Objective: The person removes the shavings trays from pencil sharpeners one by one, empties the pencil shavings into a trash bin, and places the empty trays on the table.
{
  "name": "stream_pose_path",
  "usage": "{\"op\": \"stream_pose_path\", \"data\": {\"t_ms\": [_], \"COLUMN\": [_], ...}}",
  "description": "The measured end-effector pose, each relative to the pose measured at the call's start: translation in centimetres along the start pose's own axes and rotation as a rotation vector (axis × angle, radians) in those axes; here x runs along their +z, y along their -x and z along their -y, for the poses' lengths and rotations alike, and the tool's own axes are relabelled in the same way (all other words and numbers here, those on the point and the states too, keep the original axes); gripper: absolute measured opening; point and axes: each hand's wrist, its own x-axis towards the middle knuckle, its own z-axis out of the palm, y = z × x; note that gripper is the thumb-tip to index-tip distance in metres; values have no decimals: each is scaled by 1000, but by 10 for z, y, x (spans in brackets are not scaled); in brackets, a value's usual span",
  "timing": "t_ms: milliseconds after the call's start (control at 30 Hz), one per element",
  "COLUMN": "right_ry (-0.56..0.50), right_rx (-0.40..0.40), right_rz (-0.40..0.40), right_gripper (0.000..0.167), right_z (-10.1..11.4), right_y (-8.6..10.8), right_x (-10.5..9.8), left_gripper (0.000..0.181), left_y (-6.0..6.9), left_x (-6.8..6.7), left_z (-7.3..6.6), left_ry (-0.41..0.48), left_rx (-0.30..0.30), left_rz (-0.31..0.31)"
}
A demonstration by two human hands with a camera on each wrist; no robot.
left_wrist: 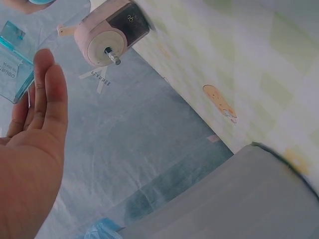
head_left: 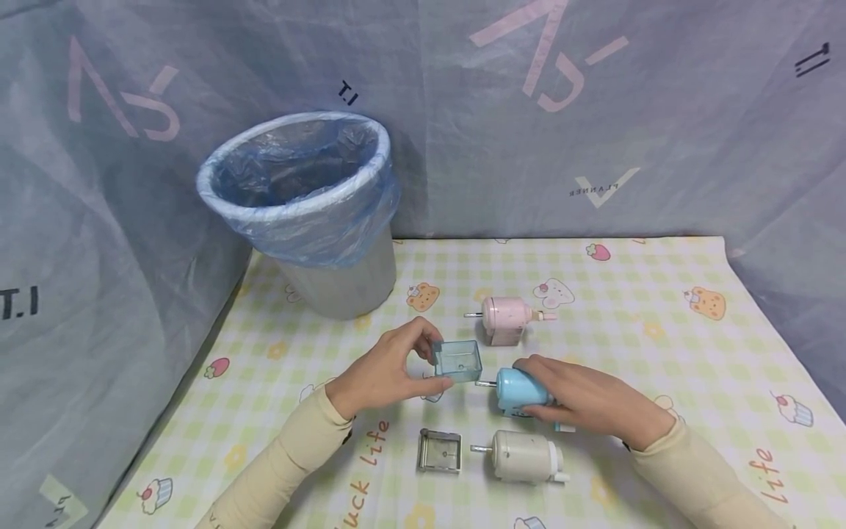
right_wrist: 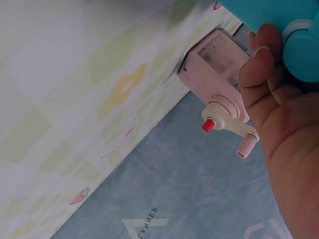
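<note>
My left hand [head_left: 393, 367] pinches a clear blue-green plastic box [head_left: 459, 360] between thumb and fingers; in the left wrist view the box [left_wrist: 15, 67] shows beyond the fingertips. My right hand [head_left: 588, 393] grips a blue pencil sharpener [head_left: 517, 388], whose metal shaft points left at the box without touching it. A pink sharpener [head_left: 505, 314] stands behind, its crank visible in the right wrist view. In front lie a cream sharpener [head_left: 522, 455] and a small clear grey box [head_left: 440, 451] to its left.
A bin [head_left: 350, 283] lined with a blue plastic bag stands at the back left. Grey-blue printed cloth [head_left: 502, 184] hangs behind and at the sides. A green checked cloth [head_left: 634, 294] covers the table.
</note>
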Motion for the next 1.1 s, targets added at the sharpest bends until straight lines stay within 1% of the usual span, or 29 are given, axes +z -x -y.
{"op": "stream_pose_path", "data": {"t_ms": [200, 500, 867, 1100], "right_ry": [-26, -16, 6, 6], "right_rx": [10, 14, 22, 30], "right_rz": [-8, -29, -25, -22], "right_gripper": [50, 49, 51, 51], "right_z": [1, 3, 5, 5], "right_y": [0, 1, 1, 1], "right_x": [-1, 0, 0, 1], "left_gripper": [45, 42, 43, 44], "left_y": [0, 2, 1, 3], "left_x": [-1, -5, -13, -17], "left_z": [0, -1, -3, -5], "left_ry": [-9, -13, -39, -25], "left_rx": [18, 36, 32, 12], "left_rz": [-10, -31, -58, -70]}}
